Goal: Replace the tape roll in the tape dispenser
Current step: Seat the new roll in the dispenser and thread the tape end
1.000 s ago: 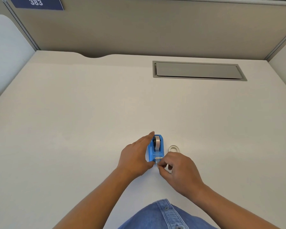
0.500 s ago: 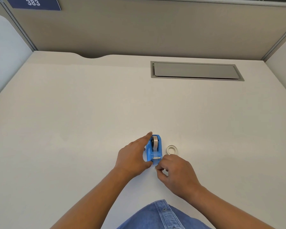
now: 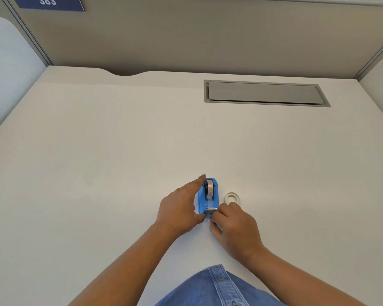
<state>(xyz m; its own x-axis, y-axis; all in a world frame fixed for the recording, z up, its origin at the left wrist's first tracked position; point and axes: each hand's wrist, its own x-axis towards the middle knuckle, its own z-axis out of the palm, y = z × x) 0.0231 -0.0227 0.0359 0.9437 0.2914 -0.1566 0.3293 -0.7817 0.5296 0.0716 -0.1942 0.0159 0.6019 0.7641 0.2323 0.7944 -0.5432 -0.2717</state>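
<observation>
A small blue tape dispenser (image 3: 215, 195) stands on the white desk (image 3: 119, 162), a roll of clear tape (image 3: 210, 187) seated in it, with a strip running down to the metal cutter at its near end. My left hand (image 3: 179, 206) grips the dispenser's left side, index finger stretched along its top edge. My right hand (image 3: 234, 228) pinches the tape's free end just below the cutter. A white empty tape core (image 3: 232, 198) lies flat on the desk just right of the dispenser, touching my right hand's knuckles.
A grey cable hatch (image 3: 265, 93) is set into the desk at the back right. Grey partition walls (image 3: 186, 36) close off the back and sides. A blue sign reading 383 (image 3: 49, 2) hangs top left. My denim shirt (image 3: 219, 288) shows at the bottom.
My right hand has slid slightly toward me, drawing the tape end down past the cutter and uncovering the white core. The left hand and dispenser stay put.
</observation>
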